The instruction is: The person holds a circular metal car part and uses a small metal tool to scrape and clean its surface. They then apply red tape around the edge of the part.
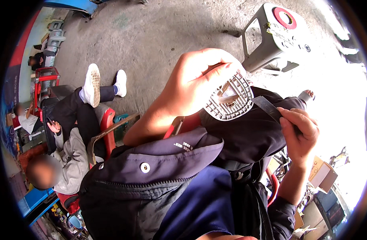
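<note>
If the dark strip point(267, 109) skids off the grey ribbed piece point(242, 95), it might scrape the left hand point(203, 80).
Pressing hard or a loose pinch could cause that. The piece lies at that hand's near right side, held in its pinch by the far left edge; the right hand point(301, 130) pinches the strip's near right end, its tip beside the piece's right rim, contact unclear.

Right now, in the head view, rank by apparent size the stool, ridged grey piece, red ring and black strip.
Stool
Ridged grey piece
Red ring and black strip: too close to rank
</note>
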The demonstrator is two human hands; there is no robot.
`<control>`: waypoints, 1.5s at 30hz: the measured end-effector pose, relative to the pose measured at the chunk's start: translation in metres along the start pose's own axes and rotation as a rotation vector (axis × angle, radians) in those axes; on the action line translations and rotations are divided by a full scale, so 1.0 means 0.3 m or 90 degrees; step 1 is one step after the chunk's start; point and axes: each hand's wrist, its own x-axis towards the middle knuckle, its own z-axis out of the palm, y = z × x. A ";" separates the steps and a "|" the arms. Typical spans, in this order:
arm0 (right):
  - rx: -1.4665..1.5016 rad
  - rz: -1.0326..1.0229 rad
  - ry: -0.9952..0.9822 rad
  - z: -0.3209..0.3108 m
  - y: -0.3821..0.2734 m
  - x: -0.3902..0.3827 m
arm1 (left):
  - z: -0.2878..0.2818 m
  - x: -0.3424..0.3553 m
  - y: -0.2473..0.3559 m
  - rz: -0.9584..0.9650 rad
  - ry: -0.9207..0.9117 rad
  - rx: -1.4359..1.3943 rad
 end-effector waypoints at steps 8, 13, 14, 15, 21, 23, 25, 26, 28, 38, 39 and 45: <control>0.048 0.048 -0.022 0.022 0.025 -0.016 | -0.007 0.000 -0.013 -0.063 -0.005 0.016; 0.125 0.096 -0.032 0.029 0.031 -0.022 | -0.007 0.002 -0.022 -0.053 -0.019 0.024; 0.145 0.103 -0.032 0.030 0.032 -0.023 | 0.000 0.002 -0.019 -0.070 -0.024 0.000; 0.164 0.098 -0.055 0.032 0.031 -0.019 | 0.005 0.002 -0.017 -0.086 -0.030 -0.024; 0.310 0.192 0.108 0.016 0.038 -0.068 | -0.006 0.007 -0.015 -0.076 -0.023 -0.009; 0.162 0.123 0.100 0.007 0.015 -0.060 | -0.012 0.004 -0.013 -0.076 -0.012 -0.015; 0.063 0.037 0.078 0.010 -0.002 -0.048 | -0.008 0.001 -0.022 -0.070 -0.012 0.000; 0.054 -0.007 0.064 0.012 -0.005 -0.036 | -0.006 0.001 -0.021 -0.066 -0.014 0.001; 0.006 -0.007 0.045 0.010 -0.022 -0.028 | -0.003 -0.001 -0.014 -0.060 -0.019 0.003; -0.058 -0.034 0.029 -0.008 -0.051 -0.035 | 0.000 -0.004 -0.017 -0.051 -0.008 0.077; -0.071 -0.041 0.033 -0.008 -0.052 -0.036 | 0.001 -0.005 -0.015 -0.060 -0.006 0.074; -0.113 -0.049 0.035 -0.003 -0.067 -0.034 | 0.008 -0.008 -0.008 -0.018 0.005 0.139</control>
